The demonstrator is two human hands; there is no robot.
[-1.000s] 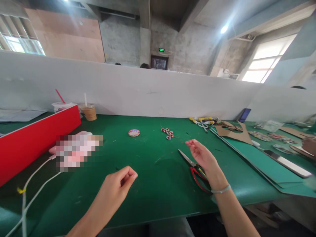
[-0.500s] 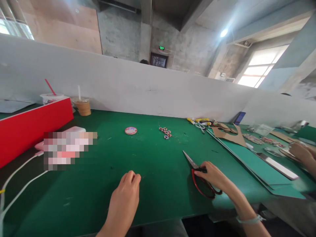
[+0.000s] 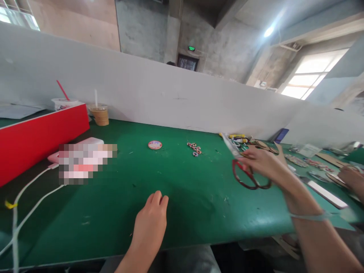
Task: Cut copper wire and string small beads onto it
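Observation:
In the head view my right hand (image 3: 260, 161) is shut on red-handled scissors (image 3: 229, 146), lifted over the right part of the table. Their blades point away from me and up to the left, blurred by motion. My left hand (image 3: 153, 218) rests near the front edge with its fingers curled under. Whatever it may hold is hidden. Beyond it lie a small round badge-like disc (image 3: 155, 145) and a little cluster of beaded rings (image 3: 195, 149).
Markers (image 3: 237, 136) and cardboard cut-outs (image 3: 280, 151) lie at the back right. A co-worker's hand (image 3: 351, 176) is at the far right. On the left are a red panel (image 3: 42, 142), white cables (image 3: 31, 216) and a drink cup (image 3: 101, 115). A white partition (image 3: 159, 94) borders the green table (image 3: 122, 197).
My right hand has raised the scissors off the tabletop and moved them up and to the right. My left hand keeps its curled pose. The view has shifted slightly.

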